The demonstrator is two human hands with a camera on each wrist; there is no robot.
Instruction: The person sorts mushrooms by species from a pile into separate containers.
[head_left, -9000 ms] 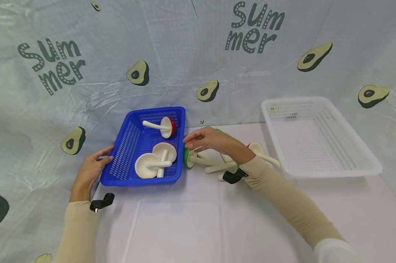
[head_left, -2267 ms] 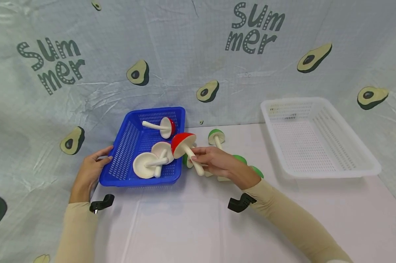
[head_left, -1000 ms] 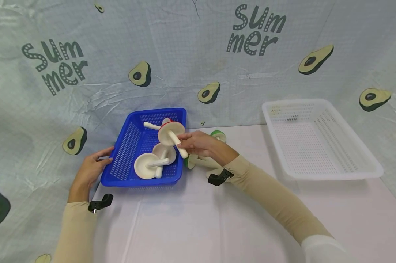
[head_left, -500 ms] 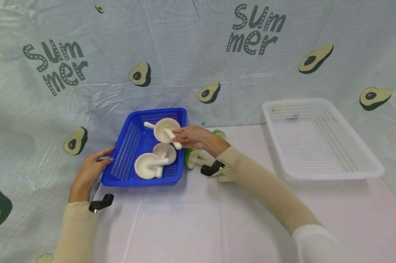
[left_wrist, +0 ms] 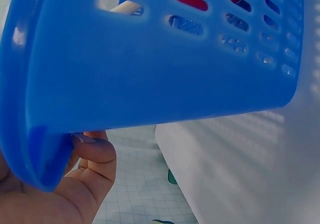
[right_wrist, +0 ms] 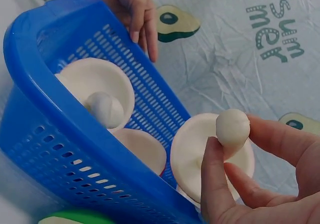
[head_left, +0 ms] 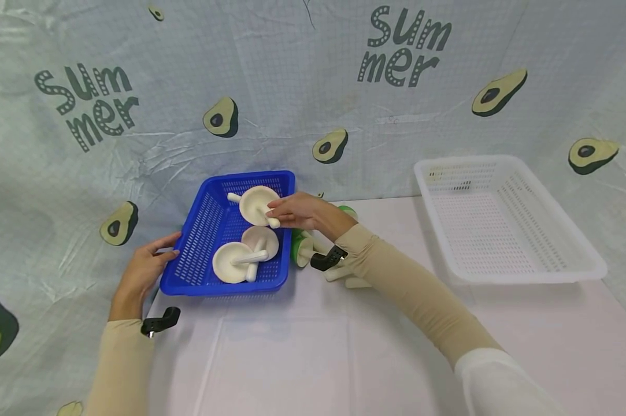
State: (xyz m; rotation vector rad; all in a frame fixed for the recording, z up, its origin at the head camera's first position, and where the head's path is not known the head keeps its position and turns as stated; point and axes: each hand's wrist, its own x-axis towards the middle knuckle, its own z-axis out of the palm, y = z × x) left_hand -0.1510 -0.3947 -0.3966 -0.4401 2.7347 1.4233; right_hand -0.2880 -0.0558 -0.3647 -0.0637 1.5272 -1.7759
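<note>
My right hand (head_left: 286, 211) pinches the cream stem of a red-capped toy mushroom (head_left: 256, 205), holding it over the far part of the blue basket (head_left: 202, 222); its cream underside faces me. In the right wrist view the stem tip (right_wrist: 232, 127) sits between my thumb and fingers, the cap's underside (right_wrist: 192, 146) behind it. Two more mushrooms (head_left: 240, 259) lie in the basket, caps down-facing. My left hand (head_left: 148, 266) grips the basket's near left corner; the left wrist view shows my fingers (left_wrist: 92, 156) under the blue rim (left_wrist: 150, 68).
Green-capped mushrooms (head_left: 298, 249) lie on the white table just right of the blue basket, partly behind my right forearm. A white mesh basket (head_left: 505, 225) stands at the right. An avocado-print cloth backdrop (head_left: 313, 92) rises behind everything.
My right hand has carried the red mushroom left from the table to above the basket's far part and tipped it so its underside faces me. The left hand has stayed on the basket.
</note>
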